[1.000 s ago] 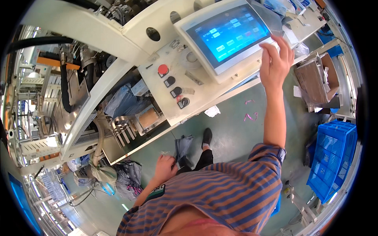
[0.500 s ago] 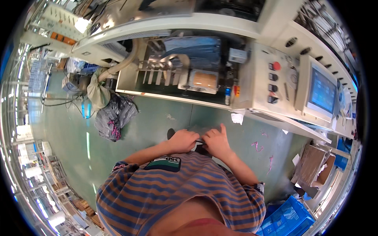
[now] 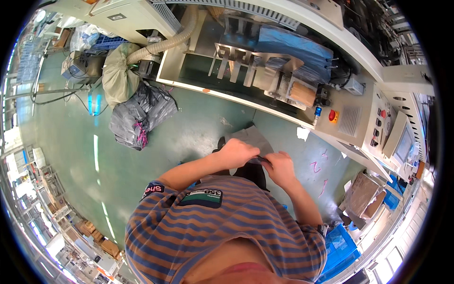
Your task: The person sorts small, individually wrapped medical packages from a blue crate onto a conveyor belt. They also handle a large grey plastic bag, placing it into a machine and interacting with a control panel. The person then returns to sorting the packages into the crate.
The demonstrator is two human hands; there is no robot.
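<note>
In front of my waist, both hands close on the dark edge of a thin, translucent grey plastic sheet [image 3: 254, 137], perhaps a bag. My left hand [image 3: 239, 153] pinches it with the fingers curled over. Close beside it on the right, my right hand [image 3: 280, 167] grips the same edge between thumb and fingers. Beyond the hands, the sheet spreads above the green floor. Part of its edge is hidden behind my fingers.
Ahead stands a cream machine [image 3: 236, 97] with metal prongs, a red-yellow knob [image 3: 333, 116] and a screen [image 3: 404, 143]. Grey bags [image 3: 127, 124] lie on the floor at left, near a hose [image 3: 165, 44]. Blue crates [image 3: 339, 251] and a cardboard box [image 3: 362, 193] are at right.
The view has swung, so the machine now sits tilted and further right. My hands appear further right, still gripping the sheet, and more of the sheet shows beyond them.
</note>
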